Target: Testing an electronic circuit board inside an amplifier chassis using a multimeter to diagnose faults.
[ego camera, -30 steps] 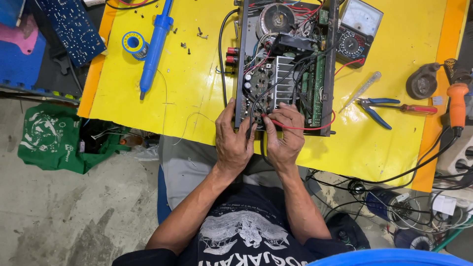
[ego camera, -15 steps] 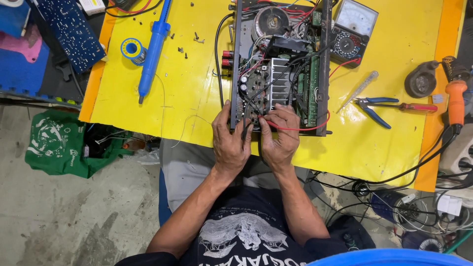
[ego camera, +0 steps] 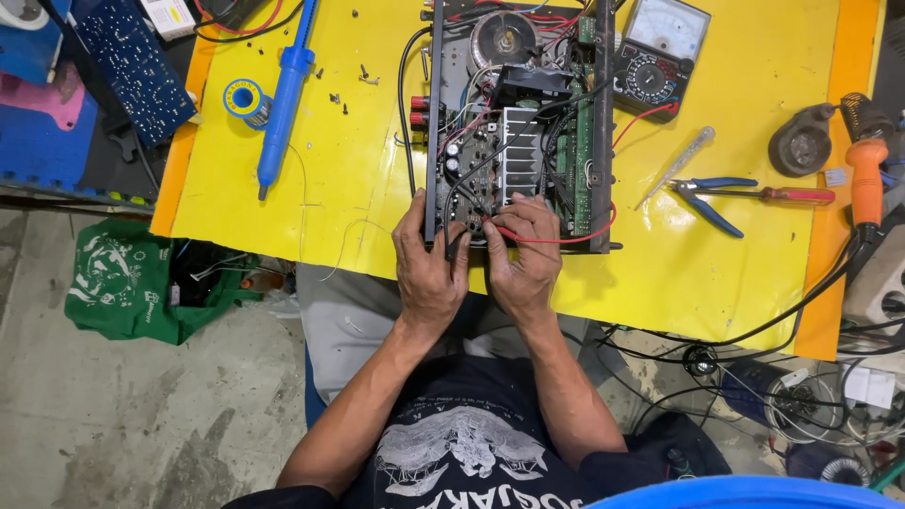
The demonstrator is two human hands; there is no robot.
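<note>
while both hands sit at the near edge of the opened amplifier chassis (ego camera: 517,132), just above the middle of the frame, the left hand (ego camera: 429,269) lies on the chassis's lower left corner, fingers curled loosely over the metal side wall and the black wire running past it; whether it truly pinches anything i cannot tell. the right hand (ego camera: 521,256) is beside it, almost touching, its fingertips drawn together on a red probe lead (ego camera: 566,238) that loops out to the right along the chassis's bottom edge. the chassis rests on a yellow table top (ego camera: 358,188), circuit boards, a finned heat sink and a round transformer all exposed. at upper right of it stands an analogue multimeter (ego camera: 660,52), just beside the chassis. further right lie blue-handled pliers (ego camera: 712,193) and a red-handled screwdriver (ego camera: 792,195), touching each other. toward the upper left lie a blue desoldering pump (ego camera: 283,104) and a solder spool (ego camera: 245,97), well apart from the hands.
</note>
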